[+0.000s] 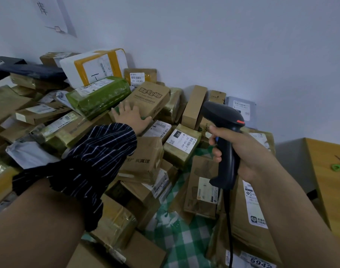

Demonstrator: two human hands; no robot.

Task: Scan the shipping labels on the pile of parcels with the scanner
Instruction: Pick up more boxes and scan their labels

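A big pile of parcels covers the surface, mostly brown cardboard boxes with white shipping labels. My left hand (131,115) reaches far in with straight, spread fingers and rests on the near end of a brown printed box (150,97) beside a green wrapped parcel (98,95). My right hand (240,151) grips the handle of a black handheld scanner (224,132) with an orange stripe, held above the pile at centre right, its head facing the back parcels. The scanner's cable (231,229) hangs down. A taped box with a "231" label (181,141) lies just left of the scanner.
A white foam box with yellow tape (93,67) sits at the back against the wall. A green checked cloth (184,235) shows between parcels. At right stands a wooden table (327,171) with green-handled scissors (337,166). A grey mailer (240,107) leans behind the scanner.
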